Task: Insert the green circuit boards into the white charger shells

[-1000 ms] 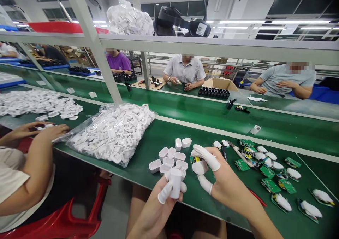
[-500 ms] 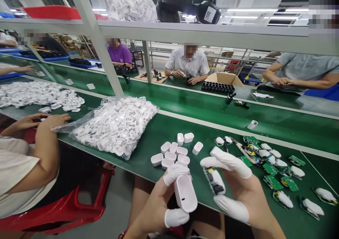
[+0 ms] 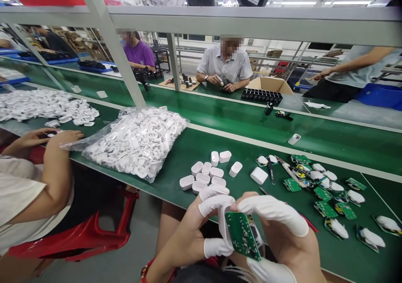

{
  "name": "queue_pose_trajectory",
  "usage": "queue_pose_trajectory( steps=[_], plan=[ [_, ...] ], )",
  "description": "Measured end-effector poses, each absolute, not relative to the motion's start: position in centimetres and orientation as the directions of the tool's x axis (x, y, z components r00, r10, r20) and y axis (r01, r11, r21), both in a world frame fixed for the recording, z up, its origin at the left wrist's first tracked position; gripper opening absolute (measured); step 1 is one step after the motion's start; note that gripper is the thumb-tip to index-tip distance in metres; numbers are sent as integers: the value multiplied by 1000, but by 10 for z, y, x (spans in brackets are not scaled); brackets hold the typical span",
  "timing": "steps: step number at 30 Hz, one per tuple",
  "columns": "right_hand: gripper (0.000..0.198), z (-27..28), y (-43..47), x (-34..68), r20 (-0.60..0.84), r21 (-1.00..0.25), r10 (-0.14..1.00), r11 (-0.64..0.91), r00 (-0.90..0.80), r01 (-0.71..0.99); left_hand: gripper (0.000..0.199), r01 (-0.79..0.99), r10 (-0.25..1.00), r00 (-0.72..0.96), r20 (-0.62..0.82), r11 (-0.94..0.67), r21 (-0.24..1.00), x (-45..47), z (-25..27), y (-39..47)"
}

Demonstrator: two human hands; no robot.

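Observation:
My left hand [image 3: 204,220], in white finger cots, is closed round a white plastic housing [image 3: 222,224], seen edge-on with its mouth turned to the right. My right hand [image 3: 279,232], also in finger cots, grips a green circuit board [image 3: 241,235] by its edges, solder side facing me. The board's left edge is at the housing's mouth; how far inside it reaches, I cannot tell. Beyond my hands stand several open white housings [image 3: 202,178] in a cluster. To the right lie several circuit boards [image 3: 323,193] with white-covered parts, and tweezers [image 3: 270,172].
A clear bag of small white parts [image 3: 135,142] lies left of the housings. Further left is a loose pile of white parts [image 3: 47,107] by a seated co-worker [image 3: 34,191]. A green conveyor channel [image 3: 220,119] runs behind. A shelf post [image 3: 116,44] rises at its edge.
My right hand has turned the circuit board so its green side faces me and brought it against the housing. My left hand has rotated the housing's mouth rightward. The view has shifted.

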State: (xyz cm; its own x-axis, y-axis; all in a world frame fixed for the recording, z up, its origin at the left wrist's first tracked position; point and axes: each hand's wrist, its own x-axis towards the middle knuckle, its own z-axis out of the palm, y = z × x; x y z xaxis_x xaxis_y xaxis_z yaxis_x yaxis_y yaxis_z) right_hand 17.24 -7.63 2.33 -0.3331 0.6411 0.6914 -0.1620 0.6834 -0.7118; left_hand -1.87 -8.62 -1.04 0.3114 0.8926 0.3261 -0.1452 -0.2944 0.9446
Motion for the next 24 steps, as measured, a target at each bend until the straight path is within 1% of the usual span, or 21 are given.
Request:
queue_pose_trajectory(
  steps=[3, 7, 13, 16, 18, 21, 24],
  plan=[
    [59, 26, -76, 170, 721, -675, 611, 726, -327, -132, 53, -175, 882, 314, 351, -310, 935, -18, -9, -86],
    [61, 35, -78, 168, 736, -648, 593, 758, -327, -83, 56, -194, 873, 291, 392, -347, 918, -17, -8, -88],
    [45, 41, -79, 168, 773, -578, 538, 815, -337, -25, 57, -185, 877, 278, 393, -352, 917, -17, -4, -89],
    [51, 40, -78, 167, 757, -591, 552, 807, -349, -7, 56, -185, 878, 274, 393, -353, 917, -16, -4, -89],
    [55, 40, -79, 167, 753, -594, 545, 804, -368, -24, 55, -192, 877, 280, 391, -348, 918, -16, -5, -89],
    [57, 41, -79, 167, 739, -607, 547, 794, -392, -36, 57, -203, 881, 279, 383, -335, 920, -17, -7, -89],
    [57, 43, -79, 166, 742, -592, 544, 806, -392, -2, 57, -197, 890, 281, 358, -311, 930, -18, -9, -89]
  ],
)
